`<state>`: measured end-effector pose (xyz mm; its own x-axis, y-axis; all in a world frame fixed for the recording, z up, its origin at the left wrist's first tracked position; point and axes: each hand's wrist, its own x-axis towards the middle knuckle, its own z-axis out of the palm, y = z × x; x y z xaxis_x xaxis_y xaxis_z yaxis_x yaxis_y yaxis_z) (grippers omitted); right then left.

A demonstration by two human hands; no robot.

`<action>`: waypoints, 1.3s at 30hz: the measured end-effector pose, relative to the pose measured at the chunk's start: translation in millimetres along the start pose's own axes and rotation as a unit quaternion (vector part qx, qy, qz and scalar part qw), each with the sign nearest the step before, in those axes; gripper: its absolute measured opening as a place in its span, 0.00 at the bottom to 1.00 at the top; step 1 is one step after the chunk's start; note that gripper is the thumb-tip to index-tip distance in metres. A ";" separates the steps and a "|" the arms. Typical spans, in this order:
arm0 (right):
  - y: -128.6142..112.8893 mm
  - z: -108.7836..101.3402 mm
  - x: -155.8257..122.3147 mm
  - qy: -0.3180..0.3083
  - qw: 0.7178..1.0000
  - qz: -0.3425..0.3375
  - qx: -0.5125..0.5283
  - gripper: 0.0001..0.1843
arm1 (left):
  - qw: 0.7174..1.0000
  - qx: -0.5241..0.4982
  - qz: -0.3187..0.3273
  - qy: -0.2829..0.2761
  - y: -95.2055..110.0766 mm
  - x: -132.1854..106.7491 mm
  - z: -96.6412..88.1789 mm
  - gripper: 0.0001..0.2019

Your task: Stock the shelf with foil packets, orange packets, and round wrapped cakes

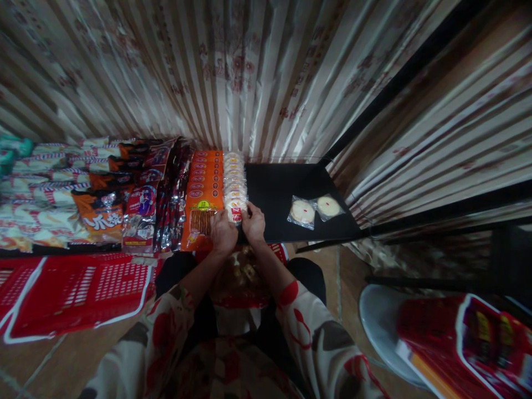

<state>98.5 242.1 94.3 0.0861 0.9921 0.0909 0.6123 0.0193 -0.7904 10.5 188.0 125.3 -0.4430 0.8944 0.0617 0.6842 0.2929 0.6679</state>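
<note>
Both my hands rest at the near end of a row of small clear packets of round white cakes (235, 183) standing on edge on a black shelf (278, 194). My left hand (222, 231) and my right hand (253, 223) are curled around the front packet, fingers pressed against it. Two more such cake packets (302, 212) (328, 206) lie flat on the shelf to the right. An orange packet stack (203, 199) stands just left of the row.
Further snack bags (100, 210) fill the shelf to the left. A red plastic basket (78, 288) lies on the floor below them; another basket with packets (245, 274) sits under my arms. A red carton (465, 338) rests on a grey stool at right. Curtains hang behind.
</note>
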 end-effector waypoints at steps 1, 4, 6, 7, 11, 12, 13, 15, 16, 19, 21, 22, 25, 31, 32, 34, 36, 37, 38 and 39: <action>-0.8 0.3 -0.6 0.001 1.000 -0.002 -0.004 0.21 | 1.000 0.003 0.001 -0.001 0.0 -0.1 -0.2 0.22; -2.0 1.3 -2.3 0.010 1.000 -0.009 -0.008 0.21 | 1.000 0.006 0.008 -0.002 -0.1 -0.5 -0.9 0.22; -2.1 2.0 -3.0 0.014 1.000 -0.010 -0.008 0.21 | 1.000 0.002 0.011 0.004 0.1 -0.6 -1.0 0.22; -2.1 2.3 -3.2 0.014 1.000 -0.010 -0.009 0.21 | 1.000 -0.001 0.011 0.006 0.4 -0.5 -1.2 0.22; -2.3 2.9 -3.4 0.014 1.000 -0.004 -0.014 0.21 | 1.000 0.003 0.004 0.005 2.4 0.4 -2.7 0.21; -2.6 2.9 -3.5 0.017 1.000 -0.005 -0.014 0.20 | 1.000 0.007 0.003 0.002 2.9 0.6 -3.2 0.21; -2.9 2.8 -3.6 0.020 1.000 -0.007 -0.015 0.20 | 1.000 0.010 0.004 -0.002 3.3 0.8 -3.7 0.21; -3.6 2.3 -4.0 0.023 1.000 -0.012 -0.015 0.20 | 1.000 0.015 0.007 -0.008 3.8 0.9 -4.0 0.21; -3.8 1.9 -4.2 0.022 1.000 -0.014 -0.016 0.20 | 1.000 0.016 0.006 -0.010 3.8 0.8 -3.6 0.21; -4.1 1.1 -5.4 0.015 1.000 -0.020 -0.016 0.21 | 1.000 0.008 -0.008 -0.005 3.2 -0.1 -1.0 0.22; -3.9 1.2 -7.1 0.018 1.000 -0.020 -0.009 0.22 | 1.000 -0.009 -0.011 0.007 2.0 -1.3 1.1 0.22; -3.9 1.3 -8.4 0.022 1.000 -0.021 -0.004 0.22 | 1.000 -0.019 -0.008 0.015 1.3 -2.1 1.8 0.22; -4.3 1.2 -13.9 0.036 0.999 -0.030 0.000 0.24 | 0.999 -0.040 0.004 0.034 -1.1 -6.0 1.9 0.22; -5.3 -4.7 -30.8 0.061 0.998 -0.030 0.000 0.23 | 0.998 -0.040 0.047 0.028 -0.8 -22.2 -4.0 0.19; -5.2 -5.9 -34.4 0.064 0.997 -0.031 0.001 0.23 | 0.998 -0.041 0.053 0.021 -0.4 -26.1 -4.6 0.19; -4.7 -7.8 -42.4 0.069 0.997 -0.032 0.005 0.22 | 0.997 -0.044 0.065 0.012 -0.2 -34.8 -5.0 0.18; -3.3 -8.6 -51.5 0.073 0.997 -0.030 0.009 0.22 | 0.996 -0.049 0.072 0.008 -1.6 -44.3 -4.4 0.17; -2.2 -8.6 -56.4 0.074 0.997 -0.029 0.013 0.21 | 0.996 -0.051 0.074 0.005 -3.0 -49.2 -4.0 0.17; -0.9 -8.5 -61.5 0.076 0.997 -0.029 0.016 0.21 | 0.996 -0.054 0.076 -0.001 -4.8 -54.1 -3.7 0.17; 0.7 -8.2 -66.7 0.078 0.996 -0.030 0.020 0.21 | 0.995 -0.055 0.077 -0.008 -6.8 -58.9 -3.5 0.16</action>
<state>99.6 174.9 92.7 0.1734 0.9575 0.2303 0.5888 0.0867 -0.8036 29.9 132.1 119.7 -0.3278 0.9313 0.1588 0.6752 0.1134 0.7289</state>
